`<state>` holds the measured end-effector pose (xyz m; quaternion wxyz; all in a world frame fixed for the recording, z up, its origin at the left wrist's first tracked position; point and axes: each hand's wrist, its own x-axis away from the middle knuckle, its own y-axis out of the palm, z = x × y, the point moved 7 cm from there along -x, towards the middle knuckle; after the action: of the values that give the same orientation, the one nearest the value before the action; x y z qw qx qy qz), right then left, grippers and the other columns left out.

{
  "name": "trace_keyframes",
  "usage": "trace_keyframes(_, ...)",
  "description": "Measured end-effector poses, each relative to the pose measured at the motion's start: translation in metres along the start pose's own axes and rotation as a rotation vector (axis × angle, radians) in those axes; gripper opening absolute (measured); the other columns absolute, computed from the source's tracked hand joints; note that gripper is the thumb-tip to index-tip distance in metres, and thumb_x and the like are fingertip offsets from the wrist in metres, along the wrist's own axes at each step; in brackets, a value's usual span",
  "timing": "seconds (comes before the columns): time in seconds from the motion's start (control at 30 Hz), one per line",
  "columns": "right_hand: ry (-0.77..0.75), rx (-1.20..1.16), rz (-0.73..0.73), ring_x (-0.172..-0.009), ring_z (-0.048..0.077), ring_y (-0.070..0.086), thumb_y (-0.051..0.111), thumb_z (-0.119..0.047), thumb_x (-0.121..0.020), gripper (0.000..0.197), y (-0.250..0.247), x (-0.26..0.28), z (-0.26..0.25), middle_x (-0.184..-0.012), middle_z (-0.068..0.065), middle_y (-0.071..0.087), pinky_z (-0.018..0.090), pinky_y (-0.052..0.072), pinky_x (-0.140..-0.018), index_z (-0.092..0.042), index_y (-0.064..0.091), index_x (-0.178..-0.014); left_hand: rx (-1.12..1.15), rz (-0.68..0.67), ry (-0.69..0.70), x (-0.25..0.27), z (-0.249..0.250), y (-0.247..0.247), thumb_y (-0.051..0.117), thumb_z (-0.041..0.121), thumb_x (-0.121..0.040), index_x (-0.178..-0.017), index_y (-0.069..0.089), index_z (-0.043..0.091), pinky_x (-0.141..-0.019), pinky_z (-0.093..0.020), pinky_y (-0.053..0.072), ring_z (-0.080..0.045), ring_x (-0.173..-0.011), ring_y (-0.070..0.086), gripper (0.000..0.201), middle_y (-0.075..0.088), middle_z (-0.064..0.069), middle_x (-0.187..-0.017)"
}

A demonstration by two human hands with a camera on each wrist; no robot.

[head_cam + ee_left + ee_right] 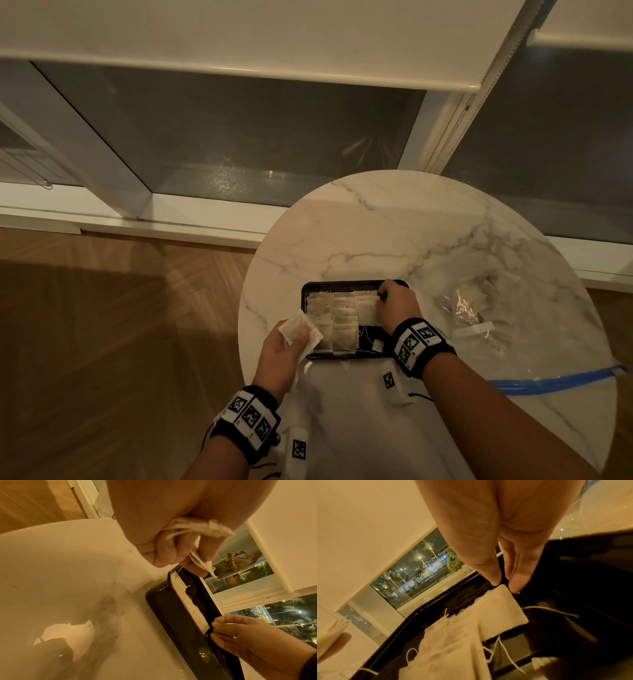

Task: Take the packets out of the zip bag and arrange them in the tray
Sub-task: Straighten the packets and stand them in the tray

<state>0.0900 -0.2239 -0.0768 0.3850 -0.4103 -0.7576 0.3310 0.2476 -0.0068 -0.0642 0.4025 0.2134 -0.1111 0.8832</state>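
A round marble table (pixel 359 233) stands by a dark window. The zip bag (pixel 507 318) lies right of the right hand (pixel 397 305), whose fingertips pinch a packet's corner in the black tray (pixel 308 291) between both hands. The left hand (pixel 284 349) grips loose packets (pixel 298 325).

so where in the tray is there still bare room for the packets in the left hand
Bare black floor shows only in the tray's near-right corner, between the third packet column and the right wrist, with loose strings across it. The left and middle columns are packed. The left hand holds spare packets.
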Motion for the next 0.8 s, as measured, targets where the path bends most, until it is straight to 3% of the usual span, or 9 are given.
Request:
trace_keyframes(0.1, 0.0, -0.082, 0.042, -0.084, 0.021, 0.059, 0.06, -0.009, -0.088, 0.016, -0.013, 0.006, -0.001, -0.094, 0.008, 0.064, 0.023, 0.046, -0.073, -0.009, 0.064, -0.104, 0.013, -0.005, 0.007, 0.002, 0.005, 0.002, 0.061, 0.023, -0.097, -0.112, 0.064, 0.016, -0.058, -0.015, 0.046, -0.001, -0.068, 0.062, 0.017, 0.072, -0.007, -0.099)
trace_keyframes(0.23, 0.011, -0.244, -0.006, -0.071, 0.01, 0.058, 0.063, -0.021, -0.09, 0.004, -0.027, 0.033, -0.006, -0.078, -0.003, 0.063, 0.013, 0.04, -0.059, -0.021, 0.065, -0.094, 0.032, -0.038, 0.014, 0.004, 0.012, 0.01, 0.061, 0.023, -0.097, -0.113, 0.064, 0.013, -0.053, -0.013, 0.044, 0.001, -0.06, 0.059, 0.02, 0.071, -0.009, -0.098)
trace_keyframes(0.33, -0.036, -0.427, -0.14, -0.069, 0.007, 0.059, 0.068, -0.027, -0.089, 0.003, -0.025, 0.061, -0.015, -0.075, -0.007, 0.063, 0.018, 0.048, -0.063, -0.024, 0.068, -0.089, 0.035, -0.077, 0.013, 0.006, 0.016, 0.02, 0.063, 0.023, -0.095, -0.114, 0.064, 0.014, -0.056, -0.014, 0.047, -0.005, -0.072, 0.064, 0.021, 0.072, -0.01, -0.103)
trace_keyframes(0.47, -0.103, -0.614, -0.296, -0.066, 0.005, 0.057, 0.076, -0.025, -0.083, 0.008, -0.014, 0.091, -0.027, -0.079, 0.002, 0.067, 0.022, 0.051, -0.064, -0.024, 0.072, -0.09, 0.074, -0.11, 0.015, 0.013, 0.022, 0.035, 0.069, 0.011, -0.09, -0.113, 0.063, 0.011, -0.074, -0.022, 0.056, -0.017, -0.091, 0.067, 0.024, 0.071, -0.013, -0.105)
trace_keyframes(0.67, -0.127, -0.721, -0.342, -0.063, 0.003, 0.062, 0.078, -0.018, -0.082, 0.006, -0.012, 0.106, -0.036, -0.071, -0.002, 0.069, 0.019, 0.05, -0.062, -0.018, 0.072, -0.084, 0.099, -0.181, 0.032, 0.024, 0.03, 0.052, 0.074, 0.004, -0.084, -0.106, 0.062, 0.01, -0.073, -0.023, 0.056, -0.01, -0.083, 0.068, 0.026, 0.072, -0.003, -0.093)
trace_keyframes(0.8, -0.113, -0.756, -0.331, -0.064, 0.016, 0.067, 0.076, -0.016, -0.083, 0.003, -0.017, 0.105, -0.035, -0.074, 0.007, 0.072, 0.03, 0.057, -0.066, -0.017, 0.074, -0.083, 0.124, -0.143, 0.042, 0.028, 0.033, 0.05, 0.077, 0.004, -0.082, -0.104, 0.065, 0.008, -0.069, -0.021, 0.056, -0.012, -0.082, 0.071, 0.025, 0.075, -0.002, -0.088)
